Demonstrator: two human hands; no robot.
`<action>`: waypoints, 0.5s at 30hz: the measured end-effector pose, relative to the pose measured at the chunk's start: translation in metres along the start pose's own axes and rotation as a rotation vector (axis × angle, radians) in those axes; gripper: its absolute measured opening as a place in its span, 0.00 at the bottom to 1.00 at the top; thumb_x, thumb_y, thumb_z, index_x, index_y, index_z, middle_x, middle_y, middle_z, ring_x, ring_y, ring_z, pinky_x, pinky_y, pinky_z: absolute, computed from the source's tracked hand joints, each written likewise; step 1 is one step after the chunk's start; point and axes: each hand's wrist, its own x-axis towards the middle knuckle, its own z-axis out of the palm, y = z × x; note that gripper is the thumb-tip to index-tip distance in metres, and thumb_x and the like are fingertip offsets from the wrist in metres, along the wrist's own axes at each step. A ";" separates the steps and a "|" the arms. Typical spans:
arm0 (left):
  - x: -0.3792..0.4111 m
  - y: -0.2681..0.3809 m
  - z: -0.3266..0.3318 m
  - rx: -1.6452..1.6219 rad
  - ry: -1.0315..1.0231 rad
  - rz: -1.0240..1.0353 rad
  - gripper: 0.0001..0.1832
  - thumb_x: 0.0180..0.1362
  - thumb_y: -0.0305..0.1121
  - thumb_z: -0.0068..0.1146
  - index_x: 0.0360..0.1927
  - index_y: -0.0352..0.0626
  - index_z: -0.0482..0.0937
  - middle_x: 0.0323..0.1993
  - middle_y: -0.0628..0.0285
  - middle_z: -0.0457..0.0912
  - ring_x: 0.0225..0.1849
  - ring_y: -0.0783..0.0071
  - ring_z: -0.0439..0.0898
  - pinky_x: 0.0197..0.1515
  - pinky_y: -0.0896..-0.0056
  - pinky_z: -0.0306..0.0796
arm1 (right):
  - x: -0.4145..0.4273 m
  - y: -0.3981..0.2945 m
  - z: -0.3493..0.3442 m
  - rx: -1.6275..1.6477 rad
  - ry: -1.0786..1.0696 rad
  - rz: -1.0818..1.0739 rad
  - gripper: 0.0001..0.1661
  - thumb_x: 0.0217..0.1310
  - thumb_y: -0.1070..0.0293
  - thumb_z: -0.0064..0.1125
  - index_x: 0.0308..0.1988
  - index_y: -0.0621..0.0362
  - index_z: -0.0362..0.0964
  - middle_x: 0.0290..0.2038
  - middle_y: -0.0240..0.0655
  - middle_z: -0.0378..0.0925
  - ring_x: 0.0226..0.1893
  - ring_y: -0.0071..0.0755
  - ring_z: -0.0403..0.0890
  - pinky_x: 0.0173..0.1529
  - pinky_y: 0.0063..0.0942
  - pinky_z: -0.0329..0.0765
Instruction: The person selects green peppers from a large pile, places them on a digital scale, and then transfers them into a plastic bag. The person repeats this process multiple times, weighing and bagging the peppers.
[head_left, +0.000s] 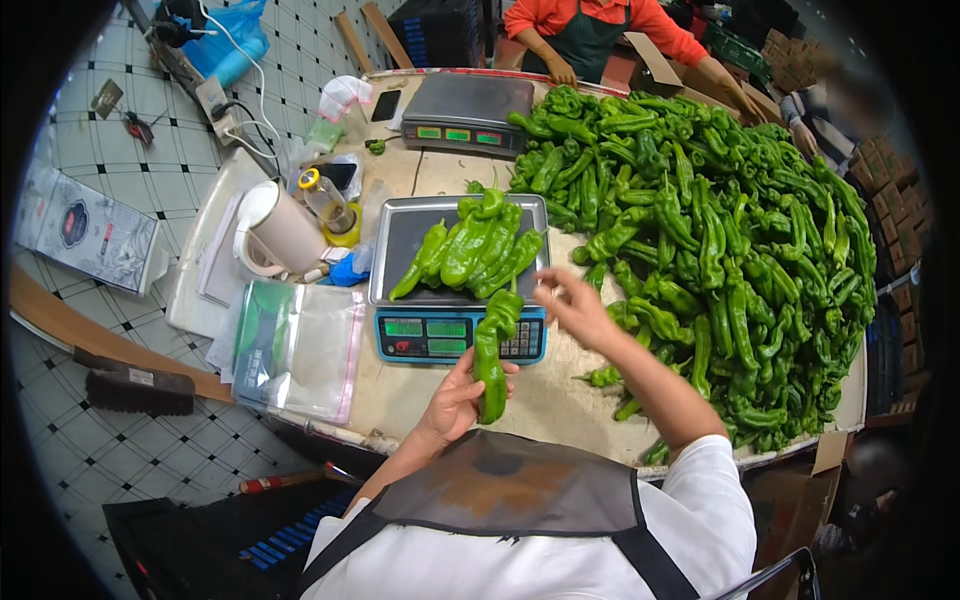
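Note:
A long, twisted green pepper (489, 352) is held upright in my left hand (450, 401), in front of the digital scale's display panel. My right hand (574, 304) hovers by the right edge of the scale, fingers apart and nothing in them. On the metal pan of the blue digital scale (386, 360) lies a small heap of green peppers (472, 251). To the right of my right hand spreads a big pile of similar green peppers (712, 262).
Clear plastic bags (322, 360) lie left of the scale, beside a pale electric kettle (281, 229) and a yellow-capped bottle (330, 202). A second scale (469, 109) and a phone (386, 106) sit farther back. Across the table, a person in orange sleeves (675, 34) reaches toward the pile.

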 end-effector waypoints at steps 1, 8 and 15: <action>-0.002 -0.001 0.001 0.086 0.003 0.008 0.38 0.57 0.31 0.59 0.71 0.44 0.57 0.60 0.45 0.71 0.54 0.58 0.76 0.59 0.57 0.70 | -0.018 0.004 0.010 0.099 -0.075 0.030 0.30 0.62 0.59 0.64 0.58 0.62 0.65 0.44 0.37 0.77 0.27 0.23 0.78 0.28 0.20 0.76; -0.018 -0.019 0.015 0.892 -0.023 0.196 0.43 0.54 0.24 0.65 0.72 0.42 0.57 0.65 0.57 0.69 0.65 0.69 0.69 0.65 0.67 0.62 | -0.090 0.020 0.052 0.532 0.046 -0.036 0.32 0.56 0.69 0.71 0.57 0.60 0.64 0.45 0.30 0.75 0.28 0.15 0.74 0.30 0.13 0.70; -0.033 -0.013 0.004 1.646 0.032 0.271 0.23 0.46 0.39 0.73 0.44 0.40 0.81 0.40 0.52 0.83 0.42 0.51 0.81 0.44 0.58 0.75 | -0.131 0.048 0.043 0.769 0.032 -0.106 0.30 0.54 0.77 0.66 0.57 0.59 0.65 0.47 0.31 0.76 0.45 0.22 0.77 0.47 0.24 0.75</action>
